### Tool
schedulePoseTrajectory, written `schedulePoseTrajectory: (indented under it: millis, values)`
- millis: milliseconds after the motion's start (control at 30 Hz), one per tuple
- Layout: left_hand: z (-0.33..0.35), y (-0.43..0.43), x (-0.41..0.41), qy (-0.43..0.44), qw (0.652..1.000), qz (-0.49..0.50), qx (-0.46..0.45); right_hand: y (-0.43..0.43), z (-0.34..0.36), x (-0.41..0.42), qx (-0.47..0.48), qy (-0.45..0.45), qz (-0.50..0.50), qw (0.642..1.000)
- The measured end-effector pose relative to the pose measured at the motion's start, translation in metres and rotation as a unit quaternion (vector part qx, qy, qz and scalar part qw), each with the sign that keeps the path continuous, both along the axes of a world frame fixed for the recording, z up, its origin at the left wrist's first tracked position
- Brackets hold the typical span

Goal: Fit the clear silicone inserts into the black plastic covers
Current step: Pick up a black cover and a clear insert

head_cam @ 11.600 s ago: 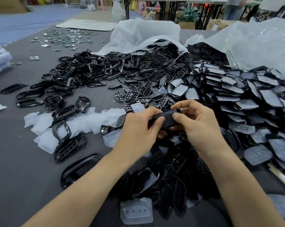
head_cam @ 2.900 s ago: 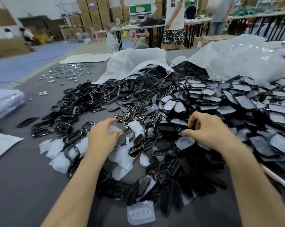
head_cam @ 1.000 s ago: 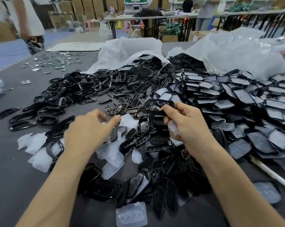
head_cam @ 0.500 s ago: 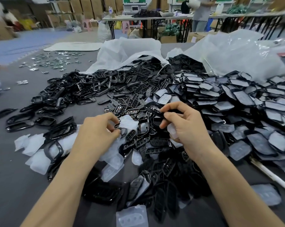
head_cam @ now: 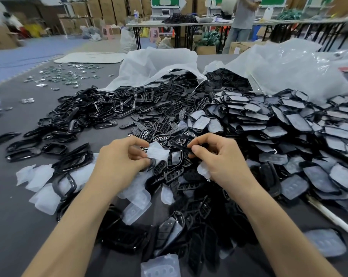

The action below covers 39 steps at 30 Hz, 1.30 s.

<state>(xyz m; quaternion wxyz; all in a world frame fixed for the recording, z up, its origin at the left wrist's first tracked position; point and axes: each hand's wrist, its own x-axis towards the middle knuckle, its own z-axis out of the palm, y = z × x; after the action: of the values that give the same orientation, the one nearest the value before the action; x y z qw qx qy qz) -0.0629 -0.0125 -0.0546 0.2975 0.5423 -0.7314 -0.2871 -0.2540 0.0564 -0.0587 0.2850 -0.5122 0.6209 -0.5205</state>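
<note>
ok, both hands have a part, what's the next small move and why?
Probably move the clear silicone insert pinched in the left hand across to the black plastic cover pinched in the right hand, and line up their outlines. Both parts are held above the pile, close together but not yet mated.

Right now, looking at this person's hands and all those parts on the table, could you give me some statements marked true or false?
The left hand pinches a clear floppy silicone insert. True.
The right hand holds nothing. False: it pinches a black plastic cover frame.
The insert is already seated in that cover. False: it is outside it, in the left hand.
Far left on the grey table lie small shiny metal pieces. True.
</note>
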Motion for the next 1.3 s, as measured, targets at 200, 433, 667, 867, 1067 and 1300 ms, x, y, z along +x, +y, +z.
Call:
schedulePoseTrajectory:
  millis: [200,433,667,867,1067,1300]
  values:
    - [-0.004,0.009,-0.010,-0.005,0.997,-0.076,-0.017,0.001,0.000,0.000,0.000,-0.001,0.010,1.000]
    - [0.004,0.019,-0.024,0.290,0.943,-0.126,-0.107,0.004,0.004,0.003,0.028,-0.076,0.052,0.995]
    - [-0.011,0.025,-0.044,0.261,0.938,-0.152,-0.171,0.001,0.003,0.003,0.019,-0.157,0.096,0.983]
    - [-0.011,0.028,-0.049,0.247,0.925,-0.174,-0.229,0.002,0.004,0.001,0.021,-0.195,0.117,0.974]
    - [-0.014,0.028,-0.046,0.241,0.951,-0.160,-0.112,0.000,0.004,-0.007,-0.048,-0.150,0.111,0.981]
    - [-0.014,0.027,-0.046,0.305,0.935,-0.182,-0.020,0.000,0.002,-0.005,-0.069,-0.164,0.146,0.973]
